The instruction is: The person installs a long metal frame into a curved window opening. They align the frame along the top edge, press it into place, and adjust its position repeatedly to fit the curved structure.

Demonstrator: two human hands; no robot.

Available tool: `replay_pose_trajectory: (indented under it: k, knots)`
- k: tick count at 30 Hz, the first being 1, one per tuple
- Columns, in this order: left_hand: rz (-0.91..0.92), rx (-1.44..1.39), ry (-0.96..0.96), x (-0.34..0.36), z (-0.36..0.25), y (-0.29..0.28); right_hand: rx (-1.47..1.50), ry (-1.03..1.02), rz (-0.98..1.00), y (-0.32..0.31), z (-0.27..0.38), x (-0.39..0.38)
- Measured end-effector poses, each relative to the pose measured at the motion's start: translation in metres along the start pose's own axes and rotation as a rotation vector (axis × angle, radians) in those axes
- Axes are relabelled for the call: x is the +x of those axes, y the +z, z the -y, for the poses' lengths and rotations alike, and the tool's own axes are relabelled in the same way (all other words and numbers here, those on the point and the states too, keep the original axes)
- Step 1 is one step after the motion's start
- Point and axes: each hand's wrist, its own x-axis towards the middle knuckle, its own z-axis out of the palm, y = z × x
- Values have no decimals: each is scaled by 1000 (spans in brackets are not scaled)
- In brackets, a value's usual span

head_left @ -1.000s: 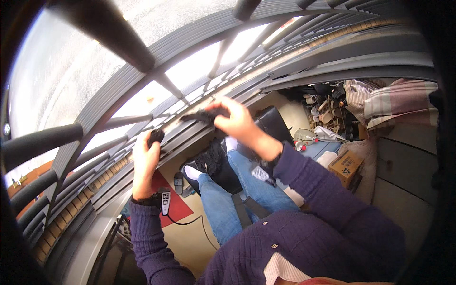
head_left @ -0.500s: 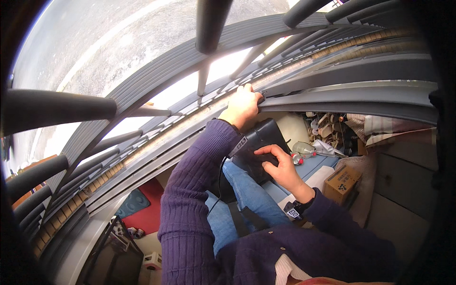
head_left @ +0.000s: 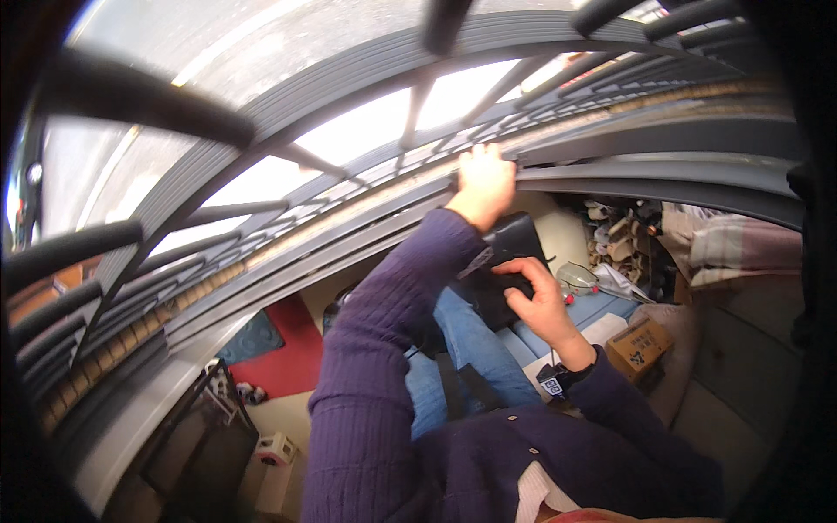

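Observation:
My left hand (head_left: pixel 485 187) reaches up to the window sill, its fingers curled over the near end of a dark grey sliding window frame (head_left: pixel 628 157). What lies right under those fingers is partly hidden and blurred. The window's grooved track (head_left: pixel 349 253) runs down and left from there. Lower down, my right hand (head_left: pixel 542 305) hovers in front of my lap with nothing in it, thumb and forefinger apart, other fingers bent. Beyond it a black bag or case (head_left: pixel 514 240) stands by my knees, partly covered by my left forearm.
Dark metal railing bars (head_left: pixel 166 105) cross outside, above a road. A cardboard box (head_left: pixel 641 344), a clear plastic bottle (head_left: pixel 577 277) and a cluttered pile (head_left: pixel 621 235) lie at right. Down left are a red mat (head_left: pixel 292 349) and a white stool (head_left: pixel 276 449).
Both hands appear slightly further right in the picture as the view shifts. My left hand stays at the window frame, and my right hand keeps its bent-finger pose.

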Motion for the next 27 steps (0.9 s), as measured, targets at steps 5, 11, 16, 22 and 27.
replay_pose_trajectory:
  k: [5, 11, 16, 22, 27]
  knots:
    - [-49, 51, -41, -13, -4, -2, 24, 26, 20, 10, 4, -3]
    - [-111, 75, -19, -56, 31, -17, -44, -21, 52, 12, 13, -6]
    - [-269, 79, 109, -142, 104, -45, -10, -4, 43, 21, 20, -10]
    - [154, 431, -278, -286, 193, -130, 16, -17, 62, 36, 11, -20]
    - [249, 380, -465, -293, 200, -174, 14, 33, 68, 44, -1, -28]
